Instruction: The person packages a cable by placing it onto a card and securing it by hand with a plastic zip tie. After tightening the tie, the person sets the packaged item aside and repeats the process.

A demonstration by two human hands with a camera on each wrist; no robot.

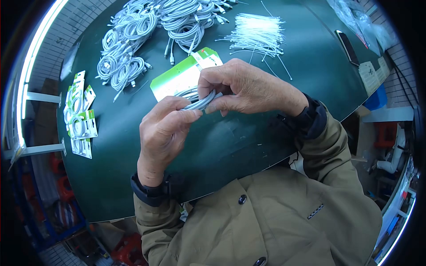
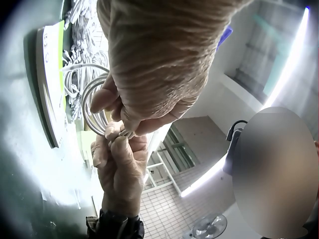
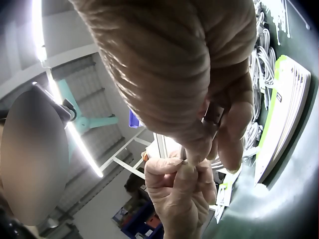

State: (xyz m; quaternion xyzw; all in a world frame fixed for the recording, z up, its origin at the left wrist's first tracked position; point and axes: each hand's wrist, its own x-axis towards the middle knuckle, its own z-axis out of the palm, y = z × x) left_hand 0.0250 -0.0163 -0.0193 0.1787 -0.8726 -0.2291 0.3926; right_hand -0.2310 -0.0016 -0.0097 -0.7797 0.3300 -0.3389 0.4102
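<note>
Both hands hold one coiled grey cable (image 1: 198,100) above the dark green table (image 1: 248,133). My left hand (image 1: 165,128) pinches the near side of the coil between thumb and fingers. My right hand (image 1: 242,87) curls round the coil's far side from the right. In the left wrist view the coil (image 2: 92,107) shows as a ring of several loops beside my left hand (image 2: 149,64), with my right hand (image 2: 119,169) gripping it from below. The right wrist view shows my right hand (image 3: 199,74) and my left hand (image 3: 179,194) meeting fingertip to fingertip; the cable is mostly hidden there.
A green and white packaging card stack (image 1: 184,73) lies just beyond the hands. Several coiled cables (image 1: 146,31) are heaped at the back left, a bundle of white twist ties (image 1: 257,33) at the back. Packed cables (image 1: 80,119) lie at left, a phone (image 1: 347,46) at right.
</note>
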